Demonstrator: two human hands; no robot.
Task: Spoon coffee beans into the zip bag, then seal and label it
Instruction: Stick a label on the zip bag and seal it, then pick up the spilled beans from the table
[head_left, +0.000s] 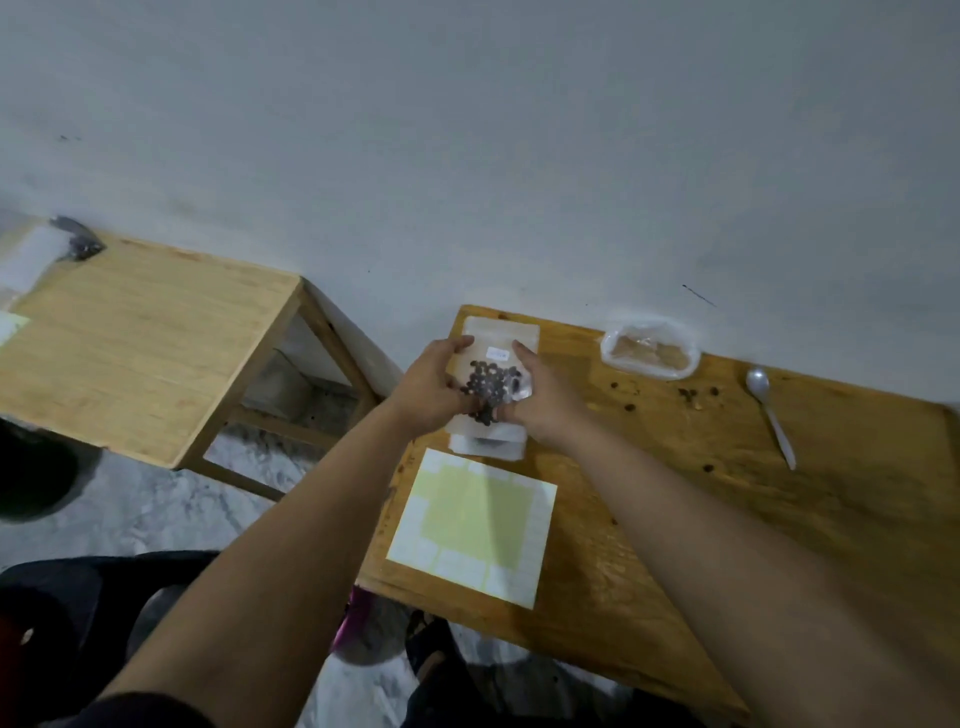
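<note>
Gripping the clear plastic zip bag by its two long sides, I hold it low over the far left corner of the dark-stained wooden table, the dark brown coffee beans bunched in its middle. My left hand curls round the left edge and my right hand round the right edge, with a digit of each lying along the top and pointing away from me. I'd say that hold keeps the bag flat so the beans don't slide. Both forearms reach out straight, converging on the bag.

A small white patch sits on the bag's far half. It could be a label, but it's too small to be sure. Whether the zip is closed, I can't tell.

Just nearer to me lies the square sheet of white stickers on pale yellow backing, handy for labelling. The pale long-handled spoon is parked well off to the right, near some loose beans and a crumpled clear plastic wrapper at the far edge, so spooning looks finished.
</note>
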